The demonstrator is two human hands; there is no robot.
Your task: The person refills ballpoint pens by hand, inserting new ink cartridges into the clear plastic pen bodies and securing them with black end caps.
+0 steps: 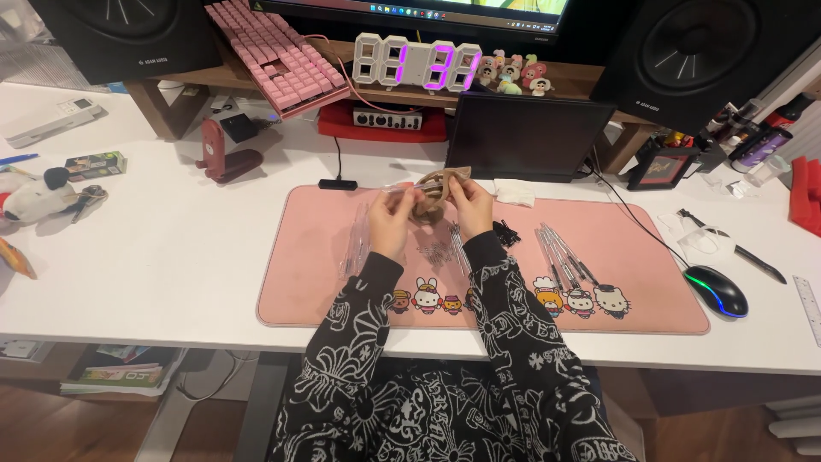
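Head view looks down on a white worktop [171, 248] with a pink desk mat [650, 257] lying on it. Both hands are raised over the far middle of the mat and meet there. The left hand [391, 224] pinches a clear pen barrel [399, 187] between its fingertips, and the right hand [470, 204] grips a small brown piece [432, 195], maybe a tape roll or a paper wrap; I cannot tell which. The two things touch or nearly touch between the hands.

On the mat, left of the hands, lies a group of clear pen barrels [357, 244]. Near the right wrist lie small metal springs [434, 253], further right a little heap of black parts [506, 231], and then a row of pens [560, 257] that look put together. Judging from these piles, some pens seem finished, and a good number of barrels and small parts are not yet used, so the work looks about halfway.

A computer mouse [717, 291] with coloured light rests at the right edge of the mat. At the far side stand a pink keyboard [278, 56] and a digital clock [417, 62].
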